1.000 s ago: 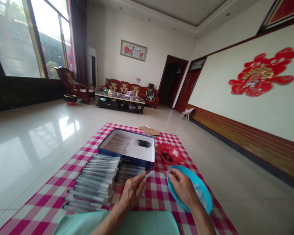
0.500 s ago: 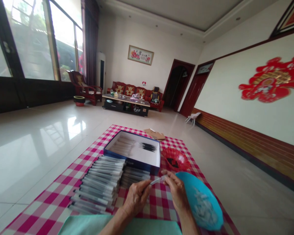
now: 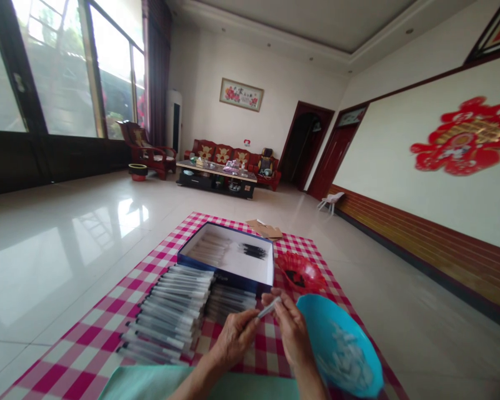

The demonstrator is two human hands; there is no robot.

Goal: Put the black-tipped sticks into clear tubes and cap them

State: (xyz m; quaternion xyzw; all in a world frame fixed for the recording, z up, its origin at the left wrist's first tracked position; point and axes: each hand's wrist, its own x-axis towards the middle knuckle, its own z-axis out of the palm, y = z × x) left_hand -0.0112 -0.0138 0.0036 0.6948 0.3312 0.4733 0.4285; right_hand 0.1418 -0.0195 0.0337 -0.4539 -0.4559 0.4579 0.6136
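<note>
My left hand (image 3: 236,333) pinches a slim, pale pen (image 3: 269,307) between thumb and fingers above the checked cloth. At the pen's upper right end are the closed fingertips of my right hand (image 3: 290,325), which partly hide that end. Left of my hands lies a long stack of clear pens with dark ends (image 3: 166,311). A second bundle of pens (image 3: 231,300) rests just behind my left hand. Close beside my right hand is a blue bowl (image 3: 308,314) holding many small translucent caps (image 3: 348,358).
A blue-rimmed box (image 3: 268,272) behind my hands holds clear tubes (image 3: 210,247) and dark refills (image 3: 253,250). To its right sits a red bowl (image 3: 312,272) with dark small parts. Brown cardboard (image 3: 266,229) lies at the cloth's far edge. Green fabric (image 3: 150,383) is nearest me.
A translucent piece in my right fingers was at the pen's end before; now the fingers close over that end. The pen is tilted more steeply, and the view has shifted slightly.
</note>
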